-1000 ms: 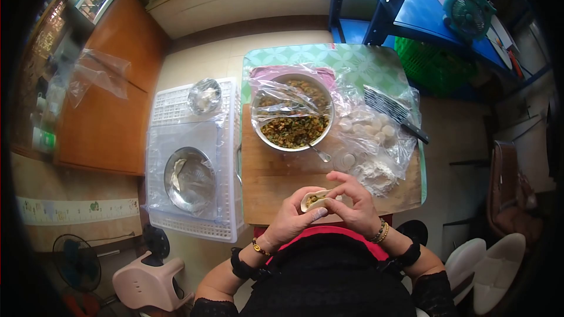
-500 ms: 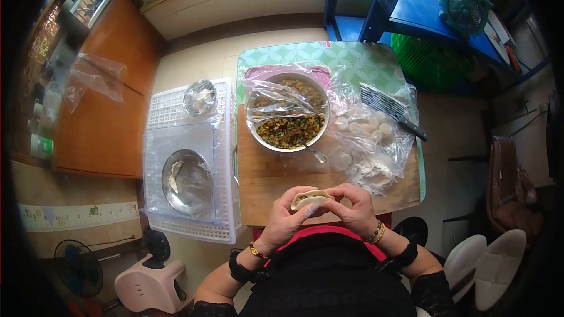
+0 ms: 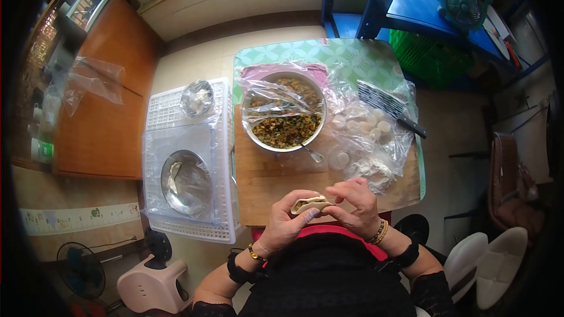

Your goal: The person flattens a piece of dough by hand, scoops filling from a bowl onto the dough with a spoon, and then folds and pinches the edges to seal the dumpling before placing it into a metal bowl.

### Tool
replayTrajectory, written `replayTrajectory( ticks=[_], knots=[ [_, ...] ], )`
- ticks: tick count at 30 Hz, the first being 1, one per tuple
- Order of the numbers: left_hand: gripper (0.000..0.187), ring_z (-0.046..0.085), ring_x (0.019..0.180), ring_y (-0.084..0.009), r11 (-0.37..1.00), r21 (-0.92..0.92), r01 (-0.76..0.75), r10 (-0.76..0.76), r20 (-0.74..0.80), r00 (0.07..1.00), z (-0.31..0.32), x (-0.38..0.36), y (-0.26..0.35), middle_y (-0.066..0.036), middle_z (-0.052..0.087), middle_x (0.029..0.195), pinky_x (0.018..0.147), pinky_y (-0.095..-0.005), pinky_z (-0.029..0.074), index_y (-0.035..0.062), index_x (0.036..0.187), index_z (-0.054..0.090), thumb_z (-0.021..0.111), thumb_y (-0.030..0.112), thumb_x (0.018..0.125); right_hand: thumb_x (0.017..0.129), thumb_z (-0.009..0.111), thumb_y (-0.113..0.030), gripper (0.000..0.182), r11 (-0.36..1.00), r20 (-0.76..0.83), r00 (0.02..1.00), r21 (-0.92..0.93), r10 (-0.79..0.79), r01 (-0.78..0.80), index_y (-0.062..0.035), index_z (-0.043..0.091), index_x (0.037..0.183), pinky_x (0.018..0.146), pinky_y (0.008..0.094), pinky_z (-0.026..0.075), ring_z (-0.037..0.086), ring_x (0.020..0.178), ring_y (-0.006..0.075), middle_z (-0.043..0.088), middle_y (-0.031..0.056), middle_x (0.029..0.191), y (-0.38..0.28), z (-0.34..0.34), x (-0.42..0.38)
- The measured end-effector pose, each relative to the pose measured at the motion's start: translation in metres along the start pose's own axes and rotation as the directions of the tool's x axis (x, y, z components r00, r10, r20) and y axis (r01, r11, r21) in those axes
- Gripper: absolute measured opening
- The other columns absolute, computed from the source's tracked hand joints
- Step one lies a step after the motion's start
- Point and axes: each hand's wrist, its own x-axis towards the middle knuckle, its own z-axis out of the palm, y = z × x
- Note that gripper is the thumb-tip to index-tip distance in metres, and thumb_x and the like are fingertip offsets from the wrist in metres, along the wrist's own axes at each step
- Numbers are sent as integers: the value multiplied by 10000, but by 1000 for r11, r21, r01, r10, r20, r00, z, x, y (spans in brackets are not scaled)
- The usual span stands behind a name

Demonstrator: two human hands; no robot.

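A half-folded dumpling (image 3: 310,204), its filling showing in the gap between the dough edges, sits at the table's front edge. My left hand (image 3: 288,217) is closed around its left side, with the thumb pressed along the near edge. At the right end, my right hand (image 3: 357,205) has its thumb against the dough, with the index finger bent above it. Ahead of my hands stands a large bowl of chopped filling (image 3: 288,132), partly covered by plastic film, with a spoon (image 3: 314,154) in it. A pile of flour (image 3: 373,173) lies to the right on the wooden board (image 3: 264,182).
Dough pieces (image 3: 364,126) lie on plastic beside a cleaver (image 3: 390,108). Left of the table, a white rack (image 3: 155,97) carries a metal bowl (image 3: 197,199) with one folded dumpling (image 3: 174,177) and a smaller wrapped bowl (image 3: 197,97). A pink stool (image 3: 144,285) stands lower left.
My right index finger has lifted from the dumpling's far edge and my right hand has turned slightly. The right end of the dough looks more closed. My left hand keeps its hold.
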Motion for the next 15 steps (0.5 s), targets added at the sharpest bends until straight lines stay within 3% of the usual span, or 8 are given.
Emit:
replayTrajectory(
  ticks=[9,15],
  knots=[
    [285,609,1056,-139,997,71,-30,27,39,999,1,-1,6,-76,637,1127,926,-282,500,-8,1202,572,600,-3,919,757,782,-155,165,979,37,979,-35,-198,200,-104,683,879,774,351,407,610,714,209,665,33,813,12,2,0],
    [322,620,1012,-139,981,168,-93,82,73,994,-1,2,4,-83,651,1067,888,-271,498,0,1208,588,647,24,892,733,796,-170,254,984,112,982,-68,-154,162,-104,679,949,809,347,391,611,799,191,655,21,864,3,-9,8]
  ],
)
